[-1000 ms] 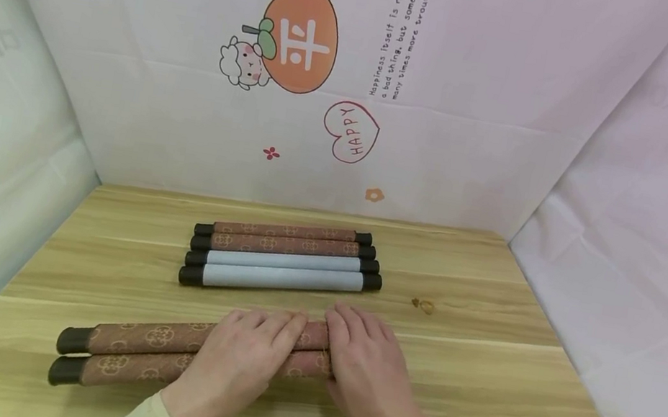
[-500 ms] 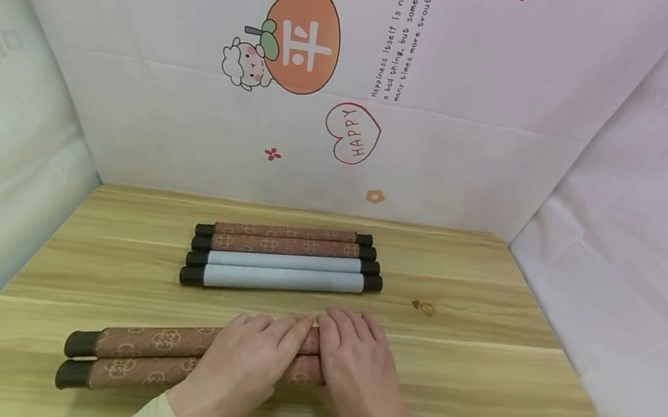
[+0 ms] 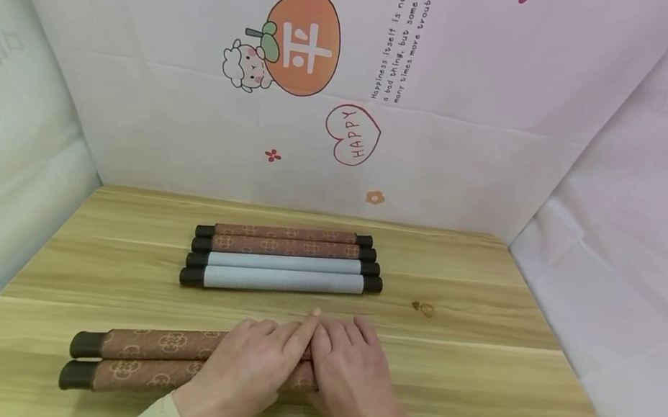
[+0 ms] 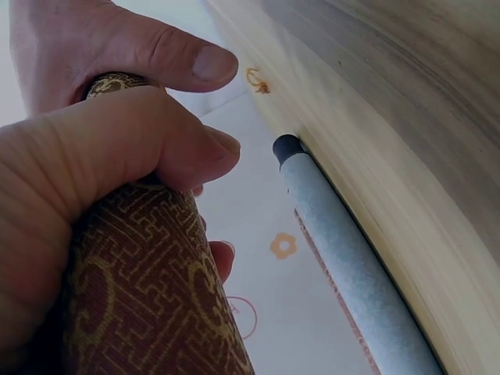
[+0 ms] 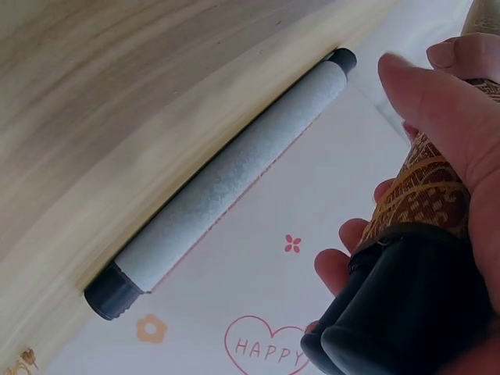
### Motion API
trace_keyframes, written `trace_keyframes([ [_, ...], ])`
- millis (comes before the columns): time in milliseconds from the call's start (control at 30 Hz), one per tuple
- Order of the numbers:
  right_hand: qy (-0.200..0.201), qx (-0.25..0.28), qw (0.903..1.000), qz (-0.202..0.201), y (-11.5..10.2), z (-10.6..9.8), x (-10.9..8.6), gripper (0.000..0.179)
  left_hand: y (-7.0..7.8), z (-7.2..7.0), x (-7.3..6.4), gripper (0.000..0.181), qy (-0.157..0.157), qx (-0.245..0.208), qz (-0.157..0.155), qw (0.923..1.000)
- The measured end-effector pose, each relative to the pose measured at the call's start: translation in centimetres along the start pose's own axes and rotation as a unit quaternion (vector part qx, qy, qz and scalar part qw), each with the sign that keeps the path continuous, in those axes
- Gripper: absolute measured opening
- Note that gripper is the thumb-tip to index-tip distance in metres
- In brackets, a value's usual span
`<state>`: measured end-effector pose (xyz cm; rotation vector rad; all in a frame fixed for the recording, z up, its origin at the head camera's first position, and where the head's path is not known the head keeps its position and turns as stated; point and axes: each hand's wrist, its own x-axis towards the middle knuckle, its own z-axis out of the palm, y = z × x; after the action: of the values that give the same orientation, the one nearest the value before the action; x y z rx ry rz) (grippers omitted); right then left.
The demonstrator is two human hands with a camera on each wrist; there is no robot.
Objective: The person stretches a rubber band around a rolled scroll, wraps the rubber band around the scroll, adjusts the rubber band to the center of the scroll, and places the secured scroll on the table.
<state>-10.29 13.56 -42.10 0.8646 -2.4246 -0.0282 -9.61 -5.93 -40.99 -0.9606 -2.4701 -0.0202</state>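
Two brown scrolls with gold patterns lie side by side across the front of the table, a far scroll and a near scroll, their black left ends showing. My left hand grips the pair around the middle, thumb laid over the top in the left wrist view. Nearer the right end, my right hand holds the same scrolls and touches the left hand. The black end caps stick out past the right palm in the right wrist view. From the head, the hands hide the scrolls' right ends.
Behind the hands, several rolled scrolls lie in a row: two brown ones, with a patterned scroll among them, and two pale ones, including a light-blue scroll. A small yellowish rubber band lies to their right. White printed cloth walls the wooden table.
The held scrolls have shifted slightly right with my left hand. My right hand has slid left along them, so the two hands now meet. The row at the back stays put.
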Motion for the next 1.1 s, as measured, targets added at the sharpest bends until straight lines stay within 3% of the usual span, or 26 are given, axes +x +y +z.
trace_keyframes([
  [233,0.014,0.002,0.9998,0.011,0.1,0.3,-0.1,0.046,0.0,0.1,0.1,0.08,-0.02,-0.02,-0.003,0.9996],
  [433,-0.007,0.001,0.9999,0.014,0.3,0.2,-0.1,0.05,0.0,0.4,0.0,0.078,-0.037,-0.029,-0.007,0.9989],
  [667,-0.064,0.015,0.997,0.041,0.9,0.1,-0.5,0.058,-1.2,0.5,-0.7,0.095,-0.072,-0.033,-0.002,0.9969],
  [933,-0.106,0.042,0.9916,0.062,2.5,0.1,-1.3,0.066,-3.4,0.1,-3.0,0.091,-0.114,-0.043,-0.049,0.9913],
  [1100,-0.107,0.047,0.9912,0.061,3.2,0.3,-1.8,0.067,-4.5,-0.3,-4.5,0.079,-0.115,-0.041,-0.085,0.989],
])
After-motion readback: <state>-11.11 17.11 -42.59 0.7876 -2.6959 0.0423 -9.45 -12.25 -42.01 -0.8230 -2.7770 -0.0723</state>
